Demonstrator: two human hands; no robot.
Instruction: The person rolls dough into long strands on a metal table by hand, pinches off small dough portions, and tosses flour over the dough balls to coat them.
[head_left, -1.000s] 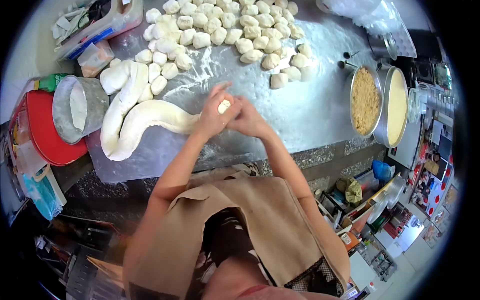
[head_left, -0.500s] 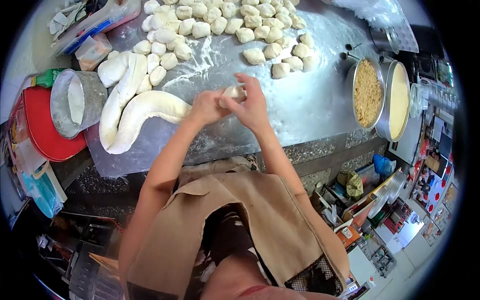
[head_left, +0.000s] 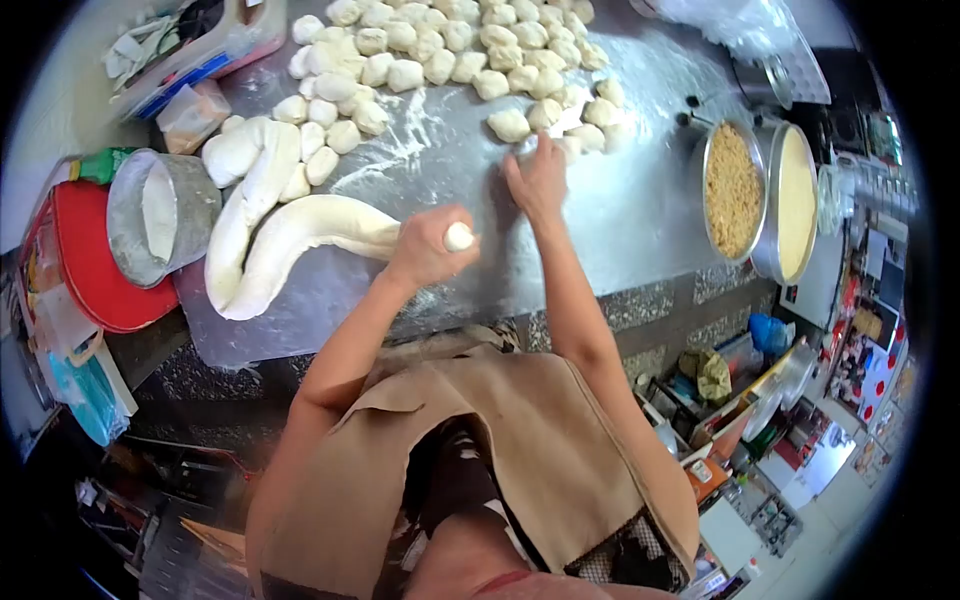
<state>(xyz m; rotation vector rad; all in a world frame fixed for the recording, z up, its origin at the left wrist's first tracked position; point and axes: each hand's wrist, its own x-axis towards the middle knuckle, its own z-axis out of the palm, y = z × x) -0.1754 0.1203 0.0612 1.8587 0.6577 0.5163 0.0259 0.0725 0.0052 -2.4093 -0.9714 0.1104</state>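
A long thick roll of dough (head_left: 320, 222) bends across the left of the metal table, and its right end runs into my left hand (head_left: 432, 245). The fingers of that hand are wrapped round it, with a pale round end of dough showing at the top of the fist. Farther right, my right hand (head_left: 540, 182) reaches forward to the near edge of the dough pieces (head_left: 508, 125). Its fingertips touch a small pale lump of dough, mostly hidden by the fingers. Many more pieces lie beyond, toward the table's far side.
At the right stand a round pan of crumbly brown filling (head_left: 734, 190) and another pan with a smooth yellow content (head_left: 797, 205). A metal pot with flour (head_left: 190, 215) and a red lid-like object (head_left: 95, 255) are at the left. A plastic box (head_left: 215, 60) sits at the back left.
My hands were together around a piece of dough and are now apart. The right hand has moved forward and right to the pieces; the left hand is still at the roll's end.
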